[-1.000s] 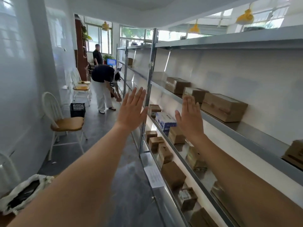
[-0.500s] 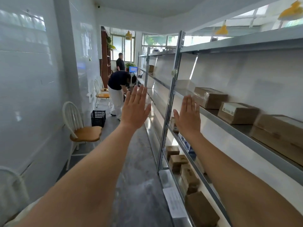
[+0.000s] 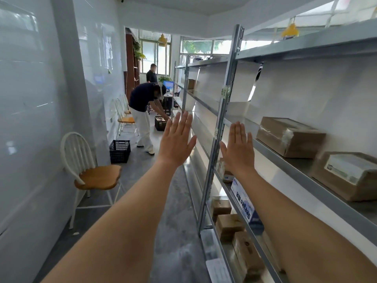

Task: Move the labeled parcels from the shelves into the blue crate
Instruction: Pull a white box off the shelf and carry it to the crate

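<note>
**Both hands raised flat beside the parcel shelves**

While both arms are stretched forward, the left hand point(image 3: 177, 142) and the right hand point(image 3: 239, 149) are held up flat with fingers straight and together, nothing gripped. The grey metal shelving unit point(image 3: 221, 127) is seen just right of the hands. A brown cardboard parcel wrapped in clear tape point(image 3: 290, 136) lies on the shelf to the right of the right hand, apart from it; a brown cardboard parcel with a white label point(image 3: 347, 174) lies nearer the camera beside it. Smaller brown cardboard boxes point(image 3: 229, 224) are stacked on the lower shelf beneath the right forearm. A black plastic crate point(image 3: 119, 151) stands on the floor beyond a white wooden chair with a tan seat point(image 3: 95, 176).
</note>
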Available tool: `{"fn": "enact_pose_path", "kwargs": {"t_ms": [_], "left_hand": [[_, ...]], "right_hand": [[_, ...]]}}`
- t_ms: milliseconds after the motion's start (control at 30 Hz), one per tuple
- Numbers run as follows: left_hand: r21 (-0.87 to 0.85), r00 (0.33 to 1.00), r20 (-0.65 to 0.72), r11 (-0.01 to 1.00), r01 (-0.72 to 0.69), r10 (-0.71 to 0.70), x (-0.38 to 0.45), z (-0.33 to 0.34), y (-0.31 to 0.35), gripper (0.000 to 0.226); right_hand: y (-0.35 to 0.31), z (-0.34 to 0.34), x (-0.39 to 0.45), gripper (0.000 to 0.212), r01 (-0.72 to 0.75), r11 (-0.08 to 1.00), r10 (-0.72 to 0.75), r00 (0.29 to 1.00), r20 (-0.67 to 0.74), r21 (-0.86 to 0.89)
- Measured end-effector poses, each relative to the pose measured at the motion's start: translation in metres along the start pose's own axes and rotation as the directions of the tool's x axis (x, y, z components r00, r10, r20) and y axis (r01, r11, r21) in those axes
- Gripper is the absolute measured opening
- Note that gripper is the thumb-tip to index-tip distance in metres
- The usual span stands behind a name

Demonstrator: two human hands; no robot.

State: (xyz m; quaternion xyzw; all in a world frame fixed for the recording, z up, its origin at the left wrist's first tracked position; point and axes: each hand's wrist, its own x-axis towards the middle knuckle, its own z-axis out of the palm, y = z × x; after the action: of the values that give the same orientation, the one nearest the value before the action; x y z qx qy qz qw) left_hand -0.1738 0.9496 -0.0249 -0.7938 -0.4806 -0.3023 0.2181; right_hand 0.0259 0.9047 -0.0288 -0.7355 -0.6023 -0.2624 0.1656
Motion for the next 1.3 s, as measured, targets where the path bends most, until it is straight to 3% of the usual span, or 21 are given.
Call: {"fn": "enact_pose_path", "kwargs": {"t_ms": [433,800,1067,1300], "left_hand": [[-0.088,0.984,0.152,0.993,-0.08,0.093,0.124,0.178,-0.013,0.064],[-0.308,0.899,0.262,0.914,-0.266,0.35,0.216,0.342,-0.014,0.06],[-0.418,0.806,0.315,0.836,-0.356,0.501,0.261,0.445,0.031,0.06],[-0.511,0.765,0.387,0.81,-0.288,0.516,0.275,0.519,0.059,0.058]], "right_hand": [[0.024,0.165,0.125,0.066,0.037,0.999,-0.036,0.995,0.089,-0.011],[0.044,0.299,0.176,0.065,-0.282,0.958,0.265,0.936,0.232,0.046],[0.082,0.386,0.199,0.067,-0.493,0.869,0.459,0.834,0.307,0.04],[0.095,0.446,0.207,0.067,-0.798,0.597,0.733,0.584,0.348,0.081]]}}
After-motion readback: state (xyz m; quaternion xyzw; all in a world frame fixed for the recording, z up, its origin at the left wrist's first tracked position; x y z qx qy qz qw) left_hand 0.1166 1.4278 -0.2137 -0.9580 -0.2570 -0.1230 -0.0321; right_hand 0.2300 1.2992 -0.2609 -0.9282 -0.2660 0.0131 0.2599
